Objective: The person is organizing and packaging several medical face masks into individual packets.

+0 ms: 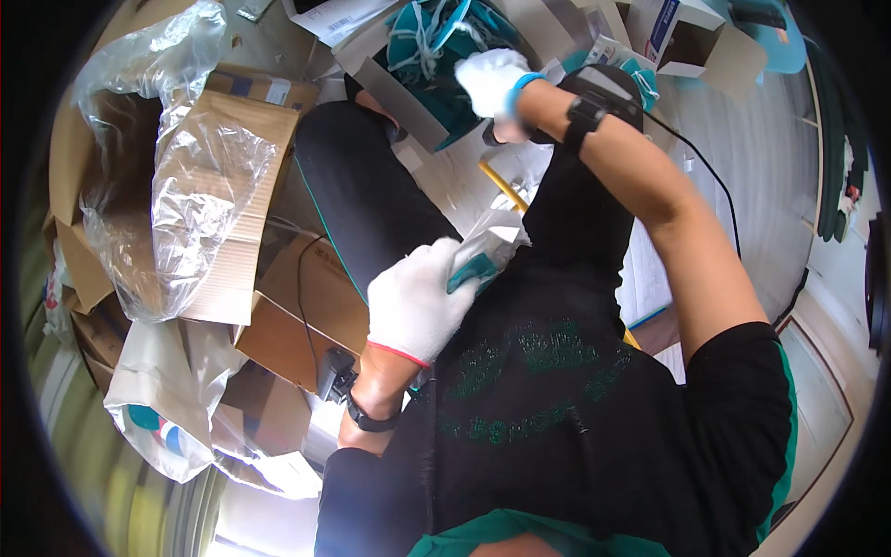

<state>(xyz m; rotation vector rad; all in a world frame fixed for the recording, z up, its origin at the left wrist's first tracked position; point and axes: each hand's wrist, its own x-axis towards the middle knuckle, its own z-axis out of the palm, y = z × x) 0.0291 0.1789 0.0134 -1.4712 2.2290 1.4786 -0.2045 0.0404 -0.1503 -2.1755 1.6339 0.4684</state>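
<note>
My left hand (418, 299), in a white glove with a red cuff, is closed around a small clear packet (487, 249) with a teal item inside, held over my lap. My right hand (490, 79), in a white glove with a blue cuff, is stretched forward to the edge of an open box (408, 97). The box holds several teal pieces with white strings (436, 42). The right hand's fingers are curled, and what they grip, if anything, is hidden. A black band is on each wrist.
An open cardboard box lined with clear plastic (209, 176) stands at left, with flat cardboard (306, 306) beside my black-clad leg. A white plastic bag (158, 408) lies lower left. Small white cartons (668, 32), a yellow stick (504, 186) and a black cable (705, 167) lie ahead.
</note>
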